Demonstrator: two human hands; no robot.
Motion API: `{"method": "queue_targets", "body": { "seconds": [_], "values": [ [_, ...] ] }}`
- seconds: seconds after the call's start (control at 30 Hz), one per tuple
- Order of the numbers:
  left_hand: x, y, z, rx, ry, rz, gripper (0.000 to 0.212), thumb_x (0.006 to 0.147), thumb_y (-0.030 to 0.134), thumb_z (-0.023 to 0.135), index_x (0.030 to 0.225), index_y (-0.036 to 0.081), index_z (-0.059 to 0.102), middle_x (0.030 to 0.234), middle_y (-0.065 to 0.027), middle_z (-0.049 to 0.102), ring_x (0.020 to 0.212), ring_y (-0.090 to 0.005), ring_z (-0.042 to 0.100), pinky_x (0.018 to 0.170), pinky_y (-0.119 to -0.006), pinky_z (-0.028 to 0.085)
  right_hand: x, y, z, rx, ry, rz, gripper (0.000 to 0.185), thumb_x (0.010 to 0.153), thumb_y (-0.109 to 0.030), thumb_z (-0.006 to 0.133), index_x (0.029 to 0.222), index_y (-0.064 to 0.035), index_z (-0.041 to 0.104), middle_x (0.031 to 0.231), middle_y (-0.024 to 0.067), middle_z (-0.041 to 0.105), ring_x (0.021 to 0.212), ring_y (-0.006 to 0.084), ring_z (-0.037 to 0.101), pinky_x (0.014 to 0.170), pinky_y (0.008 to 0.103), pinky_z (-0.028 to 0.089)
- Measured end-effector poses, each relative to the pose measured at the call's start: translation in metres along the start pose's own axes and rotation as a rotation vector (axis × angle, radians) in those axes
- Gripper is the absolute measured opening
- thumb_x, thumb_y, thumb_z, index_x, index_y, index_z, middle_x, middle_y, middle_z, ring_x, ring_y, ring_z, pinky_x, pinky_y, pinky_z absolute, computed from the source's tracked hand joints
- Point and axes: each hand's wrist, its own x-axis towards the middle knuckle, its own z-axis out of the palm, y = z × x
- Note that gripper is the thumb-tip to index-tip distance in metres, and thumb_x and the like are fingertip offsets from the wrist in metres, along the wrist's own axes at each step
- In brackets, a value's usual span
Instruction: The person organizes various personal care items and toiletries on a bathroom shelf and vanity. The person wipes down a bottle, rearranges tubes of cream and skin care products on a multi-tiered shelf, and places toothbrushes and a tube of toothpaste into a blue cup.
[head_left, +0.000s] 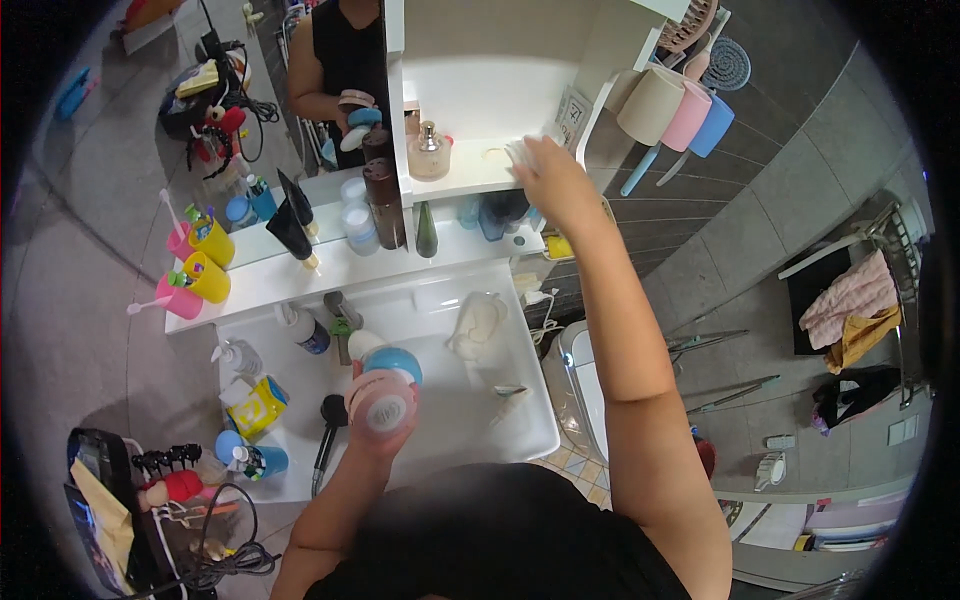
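Note:
My left hand (391, 444) grips a pink round jar (386, 411) over the washbasin. A blue-lidded jar (396, 363) and a white rounded container (365, 344) are bunched with it in the same hand. My right hand (556, 184) reaches onto the white cabinet shelf (480, 174), its fingers closed on a thin white wipe (520, 156) at the shelf surface. Left of that wipe, a glass perfume bottle (429, 154) stands on the shelf. A pale, wet-looking cloth (478, 326) lies crumpled in the white washbasin (450, 435).
Along the lower ledge stand a brown bottle (385, 214), a black tube (291, 234) and yellow cups (206, 277). Pump bottles (306, 330), a yellow wipes pack (257, 406) and a black shower head (330, 420) crowd the basin's left side. Hanging cups (651, 105) flank the cabinet.

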Motion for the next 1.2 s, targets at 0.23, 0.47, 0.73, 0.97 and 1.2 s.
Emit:
{"method": "queue_targets", "body": {
  "seconds": [0.23, 0.47, 0.73, 0.97, 1.2],
  "values": [
    [-0.003, 0.011, -0.019, 0.048, 0.142, 0.034, 0.044, 0.076, 0.059, 0.061, 0.093, 0.018, 0.059, 0.088, -0.0028, 0.060, 0.089, -0.0234, 0.057, 0.079, -0.037, 0.050, 0.003, -0.031, 0.044, -0.180, -0.082, -0.019, 0.033, 0.087, -0.022, 0.043, 0.107, 0.0014, 0.055, 0.120, 0.0201, 0.053, 0.113, 0.0310, 0.049, 0.101, 0.0456, 0.032],
    [-0.003, 0.016, -0.035, 0.072, 0.123, 0.070, 0.043, 0.079, 0.058, 0.058, 0.097, 0.019, 0.058, 0.093, -0.0009, 0.060, 0.090, -0.0215, 0.056, 0.083, -0.037, 0.048, -0.038, -0.050, 0.033, -0.094, 0.009, -0.122, 0.040, 0.084, -0.017, 0.042, 0.121, -0.0032, 0.051, 0.129, 0.0124, 0.050, 0.123, 0.0280, 0.042, 0.106, 0.0525, 0.020],
    [-0.014, 0.008, -0.025, 0.136, 0.086, 0.174, 0.040, 0.082, 0.055, 0.056, 0.103, 0.020, 0.057, 0.098, -0.0002, 0.059, 0.095, -0.0196, 0.054, 0.085, -0.035, 0.046, -0.034, -0.070, 0.037, -0.110, -0.015, -0.131, 0.041, 0.083, -0.018, 0.044, 0.119, -0.0002, 0.051, 0.127, 0.0150, 0.050, 0.125, 0.0293, 0.040, 0.107, 0.0523, 0.019],
    [0.004, 0.021, -0.072, 0.465, 0.062, 0.277, 0.037, 0.086, 0.049, 0.052, 0.108, 0.019, 0.053, 0.102, -0.0025, 0.057, 0.096, -0.0189, 0.054, 0.084, -0.036, 0.047, -0.026, -0.026, 0.024, -0.216, 0.038, -0.093, 0.036, 0.080, -0.016, 0.048, 0.110, 0.0022, 0.054, 0.115, 0.0179, 0.054, 0.116, 0.0315, 0.046, 0.105, 0.0460, 0.026],
    [-0.005, 0.044, -0.089, -0.663, -0.095, -0.227, 0.040, 0.087, 0.046, 0.052, 0.113, 0.016, 0.049, 0.102, -0.0060, 0.057, 0.092, -0.0210, 0.056, 0.083, -0.037, 0.050, 0.008, -0.035, 0.009, 0.022, -0.202, -0.114, 0.019, 0.083, -0.017, 0.048, 0.083, -0.0038, 0.062, 0.085, 0.0164, 0.058, 0.084, 0.0335, 0.057, 0.082, 0.0413, 0.045]
  ]
}}
